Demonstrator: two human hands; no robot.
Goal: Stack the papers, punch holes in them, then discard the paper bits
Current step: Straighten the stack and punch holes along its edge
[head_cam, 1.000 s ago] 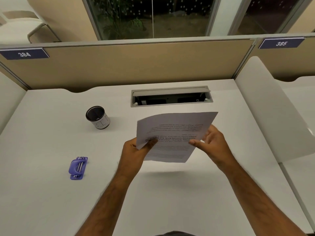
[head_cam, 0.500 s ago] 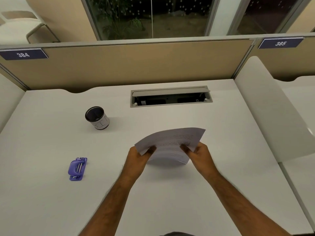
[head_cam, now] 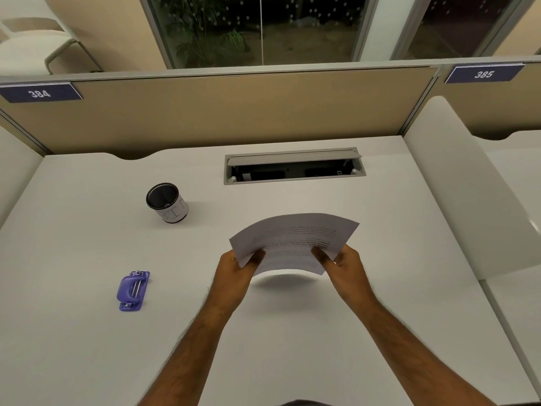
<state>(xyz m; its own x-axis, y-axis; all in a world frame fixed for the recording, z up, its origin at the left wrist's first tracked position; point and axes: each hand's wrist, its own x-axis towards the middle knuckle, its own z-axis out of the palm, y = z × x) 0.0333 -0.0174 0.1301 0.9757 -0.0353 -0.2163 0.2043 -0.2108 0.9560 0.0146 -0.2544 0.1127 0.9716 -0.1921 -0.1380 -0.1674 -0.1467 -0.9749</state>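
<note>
A small stack of printed white papers (head_cam: 292,241) is held just above the white desk (head_cam: 87,259), bowed upward in the middle. My left hand (head_cam: 237,271) grips its left edge and my right hand (head_cam: 345,265) grips its right edge, thumbs on top. A purple hole punch (head_cam: 133,290) lies on the desk to the left, well apart from both hands. A small round cup with a dark inside (head_cam: 167,203) stands behind the punch, left of the papers.
An open cable box (head_cam: 294,167) is sunk into the desk behind the papers. Tan partition panels (head_cam: 234,112) close off the back, a white divider (head_cam: 468,194) walls the right side, and another divider stands at the left edge.
The papers have come down from a raised, tilted hold to just above the desk, and both hands have drawn closer together at the sheet's side edges.
</note>
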